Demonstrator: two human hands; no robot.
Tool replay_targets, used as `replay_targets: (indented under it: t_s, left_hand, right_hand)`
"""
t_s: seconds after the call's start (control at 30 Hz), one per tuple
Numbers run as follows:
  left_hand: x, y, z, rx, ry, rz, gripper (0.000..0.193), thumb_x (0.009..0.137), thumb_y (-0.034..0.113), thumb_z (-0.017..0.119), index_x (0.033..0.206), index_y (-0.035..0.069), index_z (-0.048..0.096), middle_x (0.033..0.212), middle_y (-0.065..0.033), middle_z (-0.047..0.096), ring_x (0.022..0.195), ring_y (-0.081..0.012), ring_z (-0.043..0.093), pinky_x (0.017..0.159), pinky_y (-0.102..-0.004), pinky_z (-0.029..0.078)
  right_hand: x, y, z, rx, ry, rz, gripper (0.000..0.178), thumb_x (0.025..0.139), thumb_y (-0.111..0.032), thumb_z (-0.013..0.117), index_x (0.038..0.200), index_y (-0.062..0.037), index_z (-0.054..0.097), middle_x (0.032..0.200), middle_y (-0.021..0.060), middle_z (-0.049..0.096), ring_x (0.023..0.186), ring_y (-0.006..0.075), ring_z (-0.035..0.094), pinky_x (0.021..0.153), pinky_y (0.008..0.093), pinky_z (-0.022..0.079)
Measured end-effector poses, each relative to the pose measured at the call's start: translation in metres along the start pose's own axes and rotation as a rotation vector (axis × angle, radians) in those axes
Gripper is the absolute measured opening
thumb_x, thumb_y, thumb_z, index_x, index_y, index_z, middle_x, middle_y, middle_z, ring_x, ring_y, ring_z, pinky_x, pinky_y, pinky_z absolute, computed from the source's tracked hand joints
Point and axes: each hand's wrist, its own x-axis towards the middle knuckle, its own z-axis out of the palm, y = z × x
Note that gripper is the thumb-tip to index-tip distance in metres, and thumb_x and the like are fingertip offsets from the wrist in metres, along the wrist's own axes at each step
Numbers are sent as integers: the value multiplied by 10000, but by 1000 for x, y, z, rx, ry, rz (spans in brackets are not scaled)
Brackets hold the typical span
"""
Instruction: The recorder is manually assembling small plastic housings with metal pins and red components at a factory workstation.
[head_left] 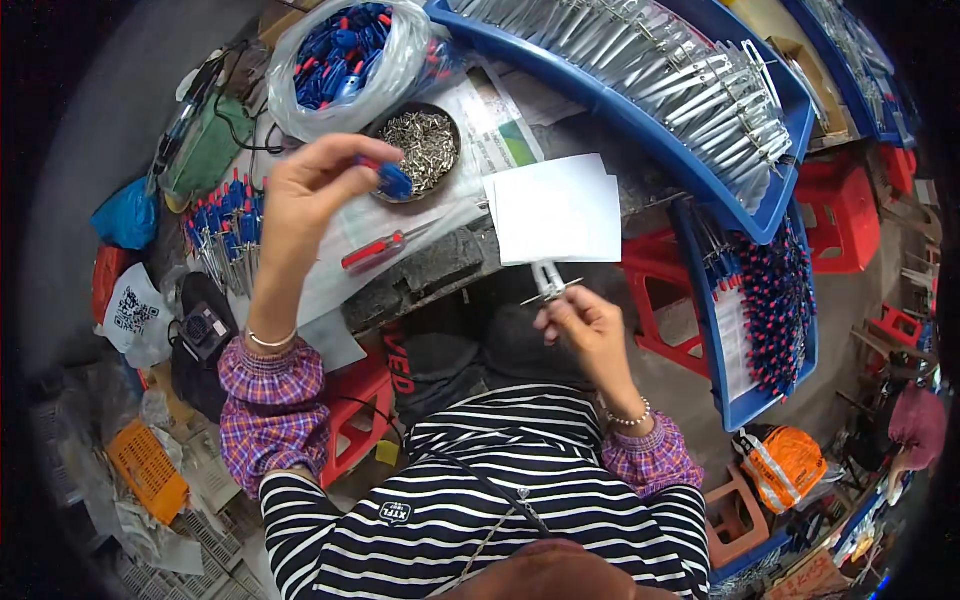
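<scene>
From my end, the bowl (457, 140) of small metal bits is the reference; sides are as I see them on the head camera. Left hand (325, 185): at the bowl's left, reaching over its near edge. Thumb and fingers are closed in a pinch on a blue-and-red plastic piece (394, 181). Piece sits at the fingertips, sticking out past them to the right, and overlaps the bowl's near-left part in my view; I can't tell how high above it.

Right hand (588, 328): well to the right of the bowl and nearer the body. Thumb and forefinger are clamped on a metal part (546, 280). Part sits ahead of the fingertips, long end pointing away from the body, thin crossbar sticking out sideways. Its far end meets the near edge of the white paper (553, 215) in my view; contact, can't tell. The two held pieces are well apart, one on each side of the bowl's right edge.

Around the bowl: plastic bag (410, 75) of blue-and-red pieces just beyond it, to the left; screwdriver (372, 252) with a red handle on the near side; upright bunch of assembled pieces (228, 225) well off left, past the left wrist. Far right of the bowl, I get a big blue tray (640, 122) stacked with metal parts, and a second blue tray (738, 408) nearer the body, holding rows of blue-and-red pieces.
</scene>
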Motion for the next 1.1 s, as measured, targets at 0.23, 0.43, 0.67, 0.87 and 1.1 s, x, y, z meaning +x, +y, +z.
replay_targets:
  t_s: [0.23, 0.43, 0.67, 0.87, 1.1]
  left_hand:
    - [44, -4, 59, 126, -393, 7, 168, 823, 35, 575, 962, -21, 649, 800, -33, 653, 652, -99, 584, 590, -222, 459]
    - [80, -36, 84, 590, -316, 247, 171, 806, 71, 572, 943, 9, 655, 732, -117, 651, 606, -163, 597, 596, -287, 468]
    - [73, -29, 83, 622, -338, 236, 163, 787, 85, 611, 928, 15, 655, 710, -135, 639, 608, -192, 612, 596, -296, 465]
    - [59, -26, 73, 371, -298, 158, 158, 797, 44, 612, 941, -6, 656, 780, -92, 661, 697, -133, 623, 638, -257, 481]
    - [21, -21, 67, -268, -320, -157, 156, 854, 61, 617, 981, -29, 619, 948, -106, 662, 855, -139, 632, 736, -265, 525]
  right_hand:
    - [1, 3, -53, -188, 343, -183, 177, 923, -171, 563, 891, -6, 617, 662, -13, 565, 607, 35, 496, 562, 175, 351]
    - [20, -1, -55, -168, 375, -213, 158, 900, -126, 578, 842, 18, 604, 669, 0, 572, 569, 30, 507, 522, 172, 366]
    - [33, -17, -40, -238, 332, -307, 162, 911, -128, 566, 845, 17, 590, 680, -5, 556, 623, 55, 524, 562, 182, 380]
    - [27, -16, -41, -321, 322, -261, 155, 911, -127, 563, 863, 16, 603, 710, 3, 568, 627, 52, 525, 572, 192, 399]
    - [-9, -14, -16, -13, 114, -56, 161, 924, -135, 530, 926, 9, 602, 809, 58, 649, 614, 42, 515, 566, 179, 407]
